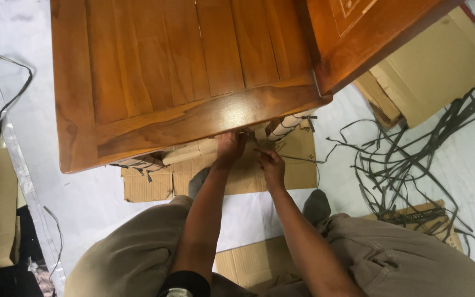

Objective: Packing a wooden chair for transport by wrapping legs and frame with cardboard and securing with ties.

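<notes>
**Strap runs rightward from the right hand**

The right hand (272,163) pinches a thin dark plastic strap (295,159), long axis running right. The left hand (230,147), just beside, grips the cardboard-wrapped leg (281,127) beneath the brown wooden furniture panel (166,82).

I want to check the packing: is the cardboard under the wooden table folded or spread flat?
Spread flat: the cardboard sheet lies open on the floor beneath the wooden table.
</notes>
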